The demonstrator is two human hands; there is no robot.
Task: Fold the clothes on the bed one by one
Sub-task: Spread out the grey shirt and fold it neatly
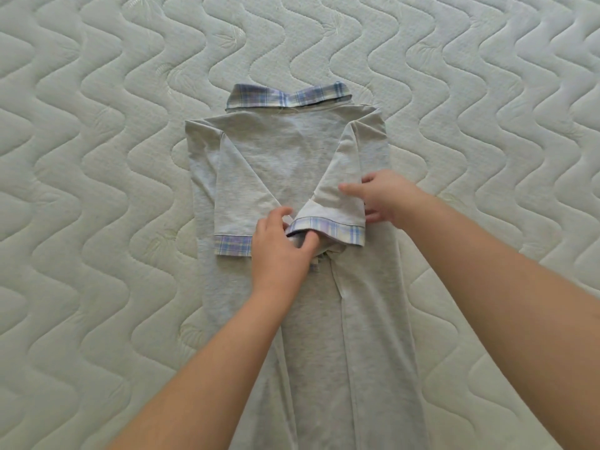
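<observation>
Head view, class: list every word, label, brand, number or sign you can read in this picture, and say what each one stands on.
None: no readable text appears anywhere in this view.
Grey shirt: no print or label shows; its plaid collar and plaid sleeve cuff carry only a checked pattern.
Quilted mattress: only wavy stitching and faint leaf motifs, no writing.

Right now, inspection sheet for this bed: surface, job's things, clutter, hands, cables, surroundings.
Surface: quilted mattress, wavy stitching.
Job's things: grey shirt lying flat, plaid collar far end; both sleeves folded inward, left cuff flat, right cuff partly lifted.
Clutter: nothing seen.
Hands: left hand pinches the right cuff; right hand holds the right sleeve's outer edge, fingers on top.
Cables: nothing seen.
Surroundings: only mattress in view.
</observation>
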